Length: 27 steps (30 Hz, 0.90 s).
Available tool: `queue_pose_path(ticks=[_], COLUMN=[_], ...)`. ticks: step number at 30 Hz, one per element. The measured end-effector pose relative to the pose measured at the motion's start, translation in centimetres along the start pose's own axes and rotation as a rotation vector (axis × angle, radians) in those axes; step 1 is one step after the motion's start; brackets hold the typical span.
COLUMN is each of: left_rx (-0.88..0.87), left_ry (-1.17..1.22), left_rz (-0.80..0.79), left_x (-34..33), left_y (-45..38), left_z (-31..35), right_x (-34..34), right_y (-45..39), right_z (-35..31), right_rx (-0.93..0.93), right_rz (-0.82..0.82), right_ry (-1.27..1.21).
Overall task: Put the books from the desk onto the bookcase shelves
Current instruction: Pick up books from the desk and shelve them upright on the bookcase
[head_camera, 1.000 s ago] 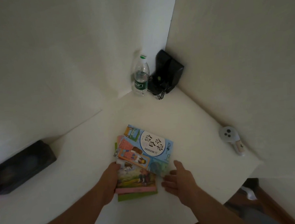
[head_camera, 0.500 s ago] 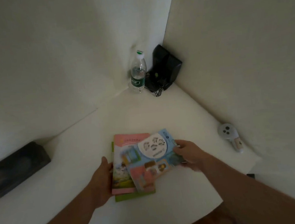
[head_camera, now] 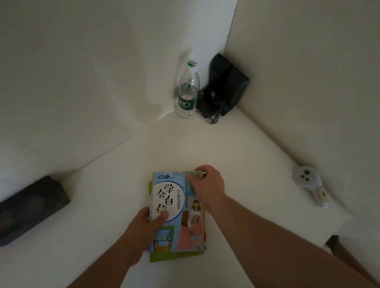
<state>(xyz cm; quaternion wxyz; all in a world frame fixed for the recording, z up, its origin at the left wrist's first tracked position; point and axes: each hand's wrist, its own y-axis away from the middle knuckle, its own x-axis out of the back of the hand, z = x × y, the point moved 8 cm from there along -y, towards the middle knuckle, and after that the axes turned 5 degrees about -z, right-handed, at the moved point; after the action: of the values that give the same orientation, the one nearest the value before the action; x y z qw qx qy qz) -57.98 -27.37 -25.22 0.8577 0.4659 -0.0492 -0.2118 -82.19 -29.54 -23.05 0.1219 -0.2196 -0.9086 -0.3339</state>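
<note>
Top book (head_camera: 178,210): pale blue cover, white disc with black characters, pink-dressed figures. Book beneath (head_camera: 176,256): green edge. Tabletop (head_camera: 113,219): white. Bottle (head_camera: 188,91): clear, green label, white cap. Speakers (head_camera: 22,210) (head_camera: 227,85): black. Handheld device (head_camera: 309,182): grey, three dark dots.

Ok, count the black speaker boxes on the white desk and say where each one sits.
2. One black speaker box lies at the desk's far left edge; the other black speaker box stands in the back corner, right of the clear plastic bottle. Others may sit outside the view.
</note>
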Motion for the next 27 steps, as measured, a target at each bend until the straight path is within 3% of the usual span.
queue_pose_path(ticks=[5, 7, 9, 10, 12, 14, 16, 20, 27], left_rx=[-0.111, -0.203, -0.293, -0.325, -0.385, -0.452, -0.47, -0.513, -0.463], left_ry=[0.082, 0.08, 0.054, 0.025, -0.095, -0.218, -0.273, -0.287, -0.194], left_rz=[-0.085, -0.147, -0.194, -0.201, -0.172, -0.128, -0.12, -0.01, -0.021], left_x=[-0.3, -0.3, -0.1, 0.1, 1.3, 2.5, 2.9, 4.0, 4.1], left_y=[1.2, 2.5, 3.7, 4.3, 4.7, 5.0, 5.2, 5.1, 4.3], left_z=[2.2, 4.4, 6.4, 7.2, 8.5, 9.5, 9.3, 8.2, 7.3], right_x=[0.3, -0.9, -2.8, -3.4, -3.1, -2.1, -2.2, -4.7, -6.2], right_y=[1.6, 3.4, 5.6, 6.7, 7.4, 7.4, 7.5, 7.7, 8.6], right_z=[1.8, 3.7, 3.4, 2.7, 0.9, -0.8, -1.4, -0.2, 1.2], right_rx=[-0.044, -0.154, -0.102, -0.035, 0.13, 0.296, 0.372, 0.359, 0.17], right_rz=[-0.082, -0.278, -0.555, -0.619, -0.528, -0.33, -0.245, -0.234, -0.199], right_ry=[-0.033, -0.216, -0.279, -0.286, -0.218, 0.03, 0.181, 0.115, -0.116])
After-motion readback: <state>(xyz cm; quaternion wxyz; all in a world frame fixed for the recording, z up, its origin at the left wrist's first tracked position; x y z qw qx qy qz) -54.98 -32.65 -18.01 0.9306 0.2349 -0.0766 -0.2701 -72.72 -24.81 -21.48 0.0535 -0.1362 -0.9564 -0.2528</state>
